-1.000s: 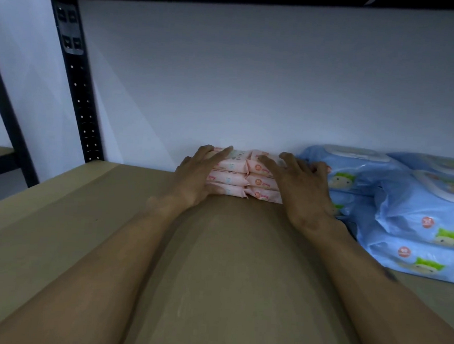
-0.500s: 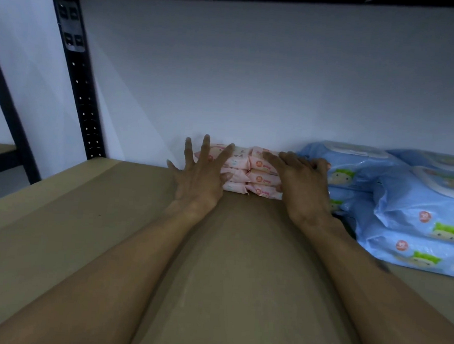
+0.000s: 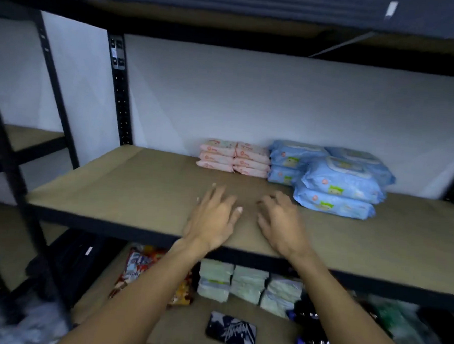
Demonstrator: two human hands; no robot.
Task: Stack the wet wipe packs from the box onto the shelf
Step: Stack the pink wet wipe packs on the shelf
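below: colourful snack bags | pale green packs | dark patterned flat item, possibly a phone

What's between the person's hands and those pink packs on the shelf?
Only bare shelf board, in the head view, separates the left hand and right hand from the pink packs.

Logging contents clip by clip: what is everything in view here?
shelf: one, brown board on black frame, centre
pink packs: six showing, two stacks of three, back of shelf
blue packs: at least five, stacked right of the pink packs
green packs: several, pale, lower shelf
snack bag: one, red-orange, lower shelf left
flat case: one, black with white pattern, lower shelf front
left hand: open, empty, over shelf front
right hand: open, empty, beside it
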